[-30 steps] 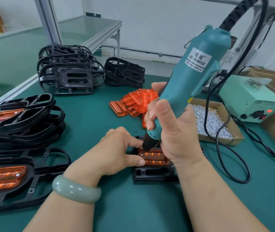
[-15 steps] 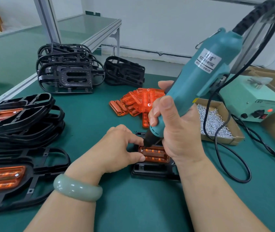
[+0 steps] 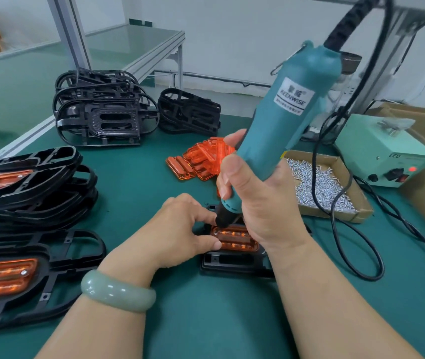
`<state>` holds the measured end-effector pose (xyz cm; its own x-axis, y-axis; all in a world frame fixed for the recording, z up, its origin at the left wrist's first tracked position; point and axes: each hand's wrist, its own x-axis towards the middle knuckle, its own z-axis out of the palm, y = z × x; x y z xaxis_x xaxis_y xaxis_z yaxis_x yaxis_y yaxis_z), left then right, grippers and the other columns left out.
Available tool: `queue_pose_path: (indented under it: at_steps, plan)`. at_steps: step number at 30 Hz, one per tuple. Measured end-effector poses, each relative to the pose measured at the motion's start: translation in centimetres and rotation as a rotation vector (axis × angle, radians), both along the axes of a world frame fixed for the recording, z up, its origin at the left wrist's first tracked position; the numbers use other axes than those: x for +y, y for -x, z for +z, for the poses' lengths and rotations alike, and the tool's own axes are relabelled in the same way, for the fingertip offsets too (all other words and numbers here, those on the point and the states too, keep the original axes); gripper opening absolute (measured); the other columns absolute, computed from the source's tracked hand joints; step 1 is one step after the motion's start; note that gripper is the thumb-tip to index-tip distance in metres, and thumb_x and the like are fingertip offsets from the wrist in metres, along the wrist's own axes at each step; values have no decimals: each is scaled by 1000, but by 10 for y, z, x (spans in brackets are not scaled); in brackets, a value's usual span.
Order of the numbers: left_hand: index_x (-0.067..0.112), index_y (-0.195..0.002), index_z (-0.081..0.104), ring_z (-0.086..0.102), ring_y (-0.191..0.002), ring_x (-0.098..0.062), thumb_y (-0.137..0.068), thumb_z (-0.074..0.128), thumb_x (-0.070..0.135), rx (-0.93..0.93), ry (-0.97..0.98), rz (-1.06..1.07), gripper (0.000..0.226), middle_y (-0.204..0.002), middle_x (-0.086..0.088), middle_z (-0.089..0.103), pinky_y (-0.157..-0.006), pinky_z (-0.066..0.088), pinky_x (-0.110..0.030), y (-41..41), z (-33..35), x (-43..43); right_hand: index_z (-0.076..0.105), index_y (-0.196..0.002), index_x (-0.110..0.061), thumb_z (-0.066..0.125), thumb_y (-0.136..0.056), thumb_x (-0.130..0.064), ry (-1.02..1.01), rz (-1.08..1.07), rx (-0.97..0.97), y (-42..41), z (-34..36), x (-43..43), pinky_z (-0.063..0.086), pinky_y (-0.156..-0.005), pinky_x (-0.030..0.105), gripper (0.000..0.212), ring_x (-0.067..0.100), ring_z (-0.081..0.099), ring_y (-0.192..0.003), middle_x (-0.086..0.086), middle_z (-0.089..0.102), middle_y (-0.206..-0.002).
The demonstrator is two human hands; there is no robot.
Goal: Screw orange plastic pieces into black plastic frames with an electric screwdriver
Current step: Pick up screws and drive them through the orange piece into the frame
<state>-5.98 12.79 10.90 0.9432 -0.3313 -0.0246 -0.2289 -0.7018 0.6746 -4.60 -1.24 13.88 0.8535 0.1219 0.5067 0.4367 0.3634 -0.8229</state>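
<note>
My right hand (image 3: 260,200) grips a teal electric screwdriver (image 3: 284,125), its black tip down at the far left corner of an orange piece (image 3: 237,240). That piece sits in a black frame (image 3: 234,263) at the table's middle. My left hand (image 3: 180,229) pinches the piece's left end, thumb on its front edge, forefinger beside the tip. The driver leans up and to the right.
Loose orange pieces (image 3: 201,161) lie behind my hands. Bare black frames (image 3: 102,112) are piled at the back. Frames fitted with orange pieces (image 3: 25,268) lie at the left. A cardboard tray of screws (image 3: 320,185) and a power box (image 3: 382,151) stand on the right, with black cable (image 3: 356,244) looping across the mat.
The screwdriver's top has swung back toward upright after leaning further right half a second ago. Its tip stays at the orange piece's far left corner. My left hand has kept its hold.
</note>
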Motion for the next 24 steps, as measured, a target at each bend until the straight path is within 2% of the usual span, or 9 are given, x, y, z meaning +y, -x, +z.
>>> queue_pose_path:
  at_steps: [2,5,10,12,14,17,20,22,24]
  plan:
    - [69,-54,49,45,-105,-17,-71,80,34,4,-9,-2,49,-98,11,44,-98,38,-35,1,1,-1,57,-106,-19,80,-76,-38,8,-14,8,1,0,1,45,-55,23,42,13,50,-52,-8,55,-66]
    - [71,-52,47,45,-106,-18,-71,80,34,12,-11,8,53,-100,7,45,-99,38,-38,2,4,-2,57,-111,-17,70,-79,-25,-10,-43,16,0,-2,0,44,-54,23,36,12,49,-51,-9,55,-65]
    - [53,-64,61,46,-110,-22,-70,81,34,13,-19,35,28,-101,4,47,-98,40,-43,2,5,-4,56,-89,-18,68,-83,-12,12,-99,20,2,-3,3,43,-50,24,14,12,47,-45,-8,52,-56]
    - [60,-57,57,46,-107,-23,-70,80,35,11,-33,30,37,-100,2,48,-96,43,-43,2,6,-5,55,-87,-17,65,-83,-6,18,-108,-1,3,-4,4,43,-50,25,15,12,47,-44,-10,53,-55]
    - [70,-51,47,46,-105,-23,-71,80,34,3,-43,33,52,-98,2,48,-94,43,-43,2,8,-6,57,-90,-18,67,-83,-10,28,-103,-23,3,-4,4,43,-51,26,16,12,48,-45,-11,54,-57]
    - [70,-53,48,46,-107,-22,-72,79,35,11,-51,21,51,-95,10,46,-94,43,-42,0,5,-5,58,-98,-16,68,-81,-23,50,-100,-42,3,-4,0,43,-55,24,21,13,50,-48,-10,55,-58]
    - [57,-83,66,44,-112,-19,-71,79,38,26,-46,31,26,-96,15,44,-98,41,-42,-2,0,-4,59,-101,-17,68,-81,-23,-32,-87,-31,2,-3,-6,42,-54,25,23,13,49,-48,-8,55,-59]
    - [43,-104,68,43,-116,-18,-71,78,40,30,-93,51,34,-100,13,44,-102,38,-41,-3,-5,-3,58,-102,-19,70,-81,-23,-133,-94,-17,1,0,-10,41,-52,25,24,12,48,-48,-7,53,-57]
    - [46,-107,65,41,-119,-17,-71,78,41,47,-90,66,38,-106,11,48,-104,37,-40,-3,-6,-2,56,-103,-16,76,-80,-30,-230,-97,-22,0,6,-16,42,-53,22,34,10,49,-49,-8,53,-58]
